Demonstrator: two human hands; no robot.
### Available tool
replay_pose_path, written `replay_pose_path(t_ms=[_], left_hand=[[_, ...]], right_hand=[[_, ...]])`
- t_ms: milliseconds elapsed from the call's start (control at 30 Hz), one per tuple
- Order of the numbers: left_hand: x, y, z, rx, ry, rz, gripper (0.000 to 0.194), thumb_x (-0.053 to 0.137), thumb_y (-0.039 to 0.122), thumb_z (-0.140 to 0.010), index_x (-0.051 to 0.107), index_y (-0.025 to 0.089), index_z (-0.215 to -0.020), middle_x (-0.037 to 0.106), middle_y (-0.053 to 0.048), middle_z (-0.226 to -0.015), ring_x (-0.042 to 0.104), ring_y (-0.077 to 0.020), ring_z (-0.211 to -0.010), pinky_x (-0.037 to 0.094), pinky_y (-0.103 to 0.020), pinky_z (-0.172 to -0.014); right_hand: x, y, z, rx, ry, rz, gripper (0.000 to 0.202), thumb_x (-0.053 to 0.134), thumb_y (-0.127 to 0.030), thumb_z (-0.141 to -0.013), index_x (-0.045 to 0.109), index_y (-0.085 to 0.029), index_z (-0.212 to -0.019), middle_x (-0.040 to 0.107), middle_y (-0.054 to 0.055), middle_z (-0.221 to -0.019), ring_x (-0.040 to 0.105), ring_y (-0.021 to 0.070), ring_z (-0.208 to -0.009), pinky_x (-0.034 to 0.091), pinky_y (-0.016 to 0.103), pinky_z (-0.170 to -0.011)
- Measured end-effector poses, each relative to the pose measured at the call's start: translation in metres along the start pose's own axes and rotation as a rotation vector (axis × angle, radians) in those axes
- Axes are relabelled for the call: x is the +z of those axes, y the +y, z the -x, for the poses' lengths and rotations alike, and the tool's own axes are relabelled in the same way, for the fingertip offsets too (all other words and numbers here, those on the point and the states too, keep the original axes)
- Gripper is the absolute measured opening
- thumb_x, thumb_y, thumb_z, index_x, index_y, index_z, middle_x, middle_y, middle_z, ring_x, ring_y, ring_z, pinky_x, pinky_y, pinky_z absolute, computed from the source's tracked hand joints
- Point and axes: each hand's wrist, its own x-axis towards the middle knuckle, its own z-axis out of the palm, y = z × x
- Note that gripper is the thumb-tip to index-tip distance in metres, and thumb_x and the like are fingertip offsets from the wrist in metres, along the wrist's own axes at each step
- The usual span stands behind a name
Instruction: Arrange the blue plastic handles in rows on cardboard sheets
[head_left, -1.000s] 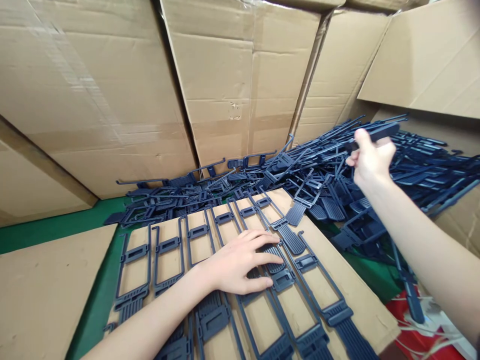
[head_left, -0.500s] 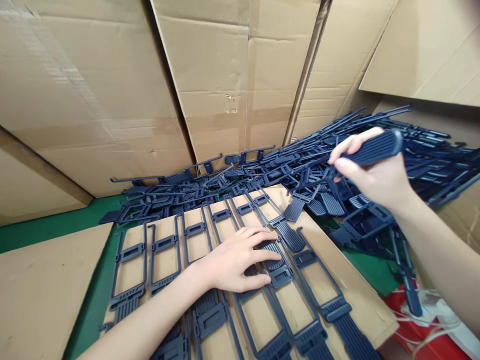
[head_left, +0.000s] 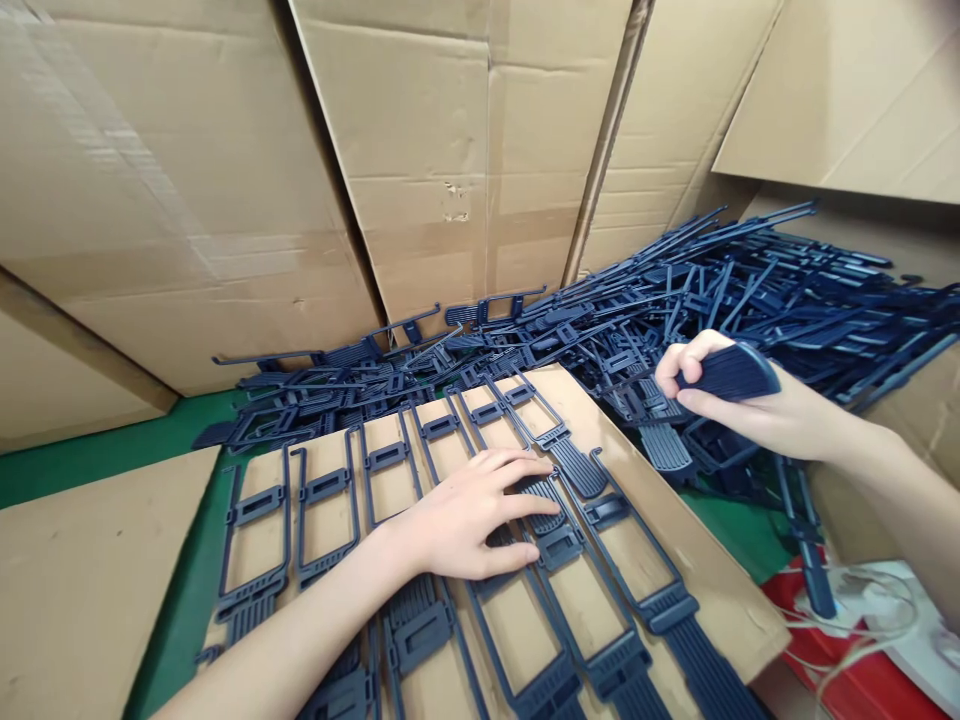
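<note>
My left hand lies palm down with fingers spread over several dark blue plastic frames on a cardboard box. Its fingertips rest by a ribbed paddle end of one frame. Closed fingers of my right hand grip a dark ribbed plastic piece, raised above the right side of the box. The piece's wide rounded end points back toward my wrist, and its other end is hidden by the fingers. The frames lie in rows, each a long open rectangle with a crossbar and a ribbed end.
A heap of loose dark plastic frames is piled behind and to the right, against tall cardboard boxes. Another flat cardboard lies at the left. A red object with white cords is at the lower right, above green floor.
My right hand has moved down with the ribbed piece and turned it. A loose paddle near the box's far right corner is gone from there. My left hand stays put.
</note>
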Motion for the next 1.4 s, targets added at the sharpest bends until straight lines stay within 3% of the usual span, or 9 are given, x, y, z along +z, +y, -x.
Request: replay_pose_path(t_ms=[100,233,467,600,867,967,1100,1267,1400], left_hand=[[0.000,0.000,0.000,0.007,0.017,0.011,0.040,0.060,0.038,-0.087,0.060,0.025,-0.125,0.046,-0.011,-0.145,0.039,-0.0306,-0.134,0.031,-0.049,-0.112],[-0.001,0.000,0.000,0.000,0.013,0.010,0.040,0.059,0.039,-0.088,0.060,0.025,-0.125,0.045,-0.011,-0.145,0.039,-0.0307,-0.134,0.031,-0.049,-0.112],[-0.003,0.001,-0.001,-0.002,0.007,0.000,0.041,0.059,0.039,-0.087,0.059,0.025,-0.126,0.046,-0.011,-0.144,0.039,-0.0306,-0.134,0.032,-0.049,-0.112],[-0.002,0.001,0.000,0.001,0.007,-0.001,0.041,0.060,0.038,-0.087,0.060,0.025,-0.126,0.046,-0.011,-0.145,0.038,-0.0306,-0.135,0.031,-0.049,-0.113],[-0.002,0.001,0.000,0.004,0.013,0.001,0.040,0.059,0.038,-0.087,0.060,0.026,-0.125,0.046,-0.011,-0.145,0.039,-0.0304,-0.135,0.032,-0.049,-0.112],[-0.002,0.000,0.000,0.008,0.014,-0.003,0.040,0.059,0.038,-0.088,0.060,0.026,-0.125,0.045,-0.011,-0.145,0.038,-0.0304,-0.135,0.031,-0.049,-0.112],[-0.001,-0.001,0.000,0.012,0.018,0.003,0.041,0.059,0.038,-0.088,0.059,0.025,-0.126,0.045,-0.011,-0.146,0.038,-0.0304,-0.135,0.031,-0.049,-0.113],[-0.002,0.000,-0.001,0.011,0.017,0.004,0.039,0.059,0.037,-0.088,0.060,0.025,-0.125,0.047,-0.012,-0.144,0.039,-0.0301,-0.134,0.031,-0.049,-0.112],[-0.002,0.000,-0.001,0.011,0.021,0.014,0.040,0.059,0.038,-0.088,0.059,0.026,-0.126,0.046,-0.011,-0.144,0.039,-0.0306,-0.134,0.032,-0.050,-0.112]], right_hand=[[-0.001,0.002,0.005,-0.011,0.087,0.039,0.013,0.053,-0.019,-0.091,0.041,-0.025,-0.090,0.056,0.001,-0.089,0.054,0.0152,-0.083,0.043,0.030,-0.076],[-0.001,-0.004,0.011,-0.148,0.197,0.083,0.025,0.060,-0.015,-0.084,0.041,-0.027,-0.093,0.059,0.002,-0.090,0.058,0.0173,-0.084,0.046,0.032,-0.077],[0.009,-0.016,0.028,-0.256,0.200,0.219,0.031,0.065,-0.010,-0.079,0.045,-0.027,-0.096,0.060,0.006,-0.104,0.059,0.0206,-0.100,0.045,0.037,-0.089],[0.019,-0.015,0.036,-0.236,0.061,0.230,0.029,0.063,-0.010,-0.080,0.045,-0.027,-0.095,0.059,0.004,-0.104,0.060,0.0177,-0.095,0.047,0.032,-0.083],[0.009,-0.014,0.048,-0.193,-0.005,0.204,0.028,0.057,-0.007,-0.078,0.041,-0.027,-0.090,0.053,0.003,-0.094,0.055,0.0176,-0.088,0.045,0.031,-0.077],[0.003,-0.005,0.052,-0.142,0.011,0.129,0.027,0.055,-0.007,-0.080,0.039,-0.027,-0.087,0.053,0.003,-0.091,0.054,0.0190,-0.088,0.044,0.034,-0.079],[-0.001,0.005,0.055,-0.071,0.020,0.091,0.024,0.053,-0.007,-0.081,0.039,-0.027,-0.083,0.052,0.000,-0.083,0.052,0.0180,-0.076,0.043,0.033,-0.070],[0.000,-0.001,0.062,0.015,0.115,0.120,0.022,0.055,-0.011,-0.081,0.042,-0.029,-0.082,0.060,0.002,-0.087,0.058,0.0218,-0.082,0.046,0.037,-0.076],[-0.003,-0.007,0.066,-0.025,0.143,0.158,0.022,0.056,-0.013,-0.081,0.044,-0.031,-0.082,0.066,0.003,-0.088,0.063,0.0245,-0.087,0.049,0.040,-0.078]])
